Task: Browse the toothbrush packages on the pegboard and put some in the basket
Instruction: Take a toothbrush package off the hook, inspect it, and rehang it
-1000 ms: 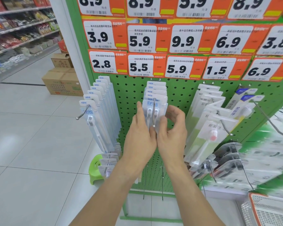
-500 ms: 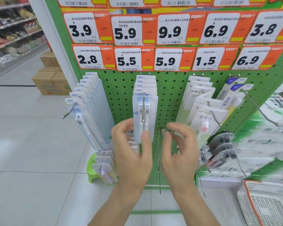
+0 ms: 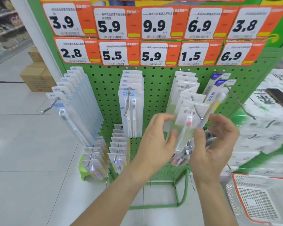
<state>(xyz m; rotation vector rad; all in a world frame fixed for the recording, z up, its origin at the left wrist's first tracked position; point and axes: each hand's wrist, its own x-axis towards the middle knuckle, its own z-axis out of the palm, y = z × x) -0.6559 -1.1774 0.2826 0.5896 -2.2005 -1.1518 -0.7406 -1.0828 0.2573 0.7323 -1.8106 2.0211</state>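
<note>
A green pegboard (image 3: pixel 155 88) carries rows of clear toothbrush packages on hooks. My left hand (image 3: pixel 155 144) and my right hand (image 3: pixel 214 147) flank the front package with a red-bristled brush (image 3: pixel 185 128) on the third hook. Both thumbs touch its side edges, while the fingers curl loosely beside it with gaps. The middle row of two-brush packages (image 3: pixel 132 111) hangs free to the left. A white basket with an orange rim (image 3: pixel 237 188) stands on the floor at the lower right, and I see nothing in it.
More packages hang at far left (image 3: pixel 75 101), lower down (image 3: pixel 118 152), and in blue-topped packs (image 3: pixel 217 88) at right. Bare hook tips jut out (image 3: pixel 254 117). Wrapped tissue bundles (image 3: pixel 268 119) fill the right. Cardboard boxes (image 3: pixel 38 79) and a green stool (image 3: pixel 83 173) sit on the floor.
Both hands let go of the middle two-brush package, dropped, then moved right to the red-bristled package. The view moved closer to the board and lower.
</note>
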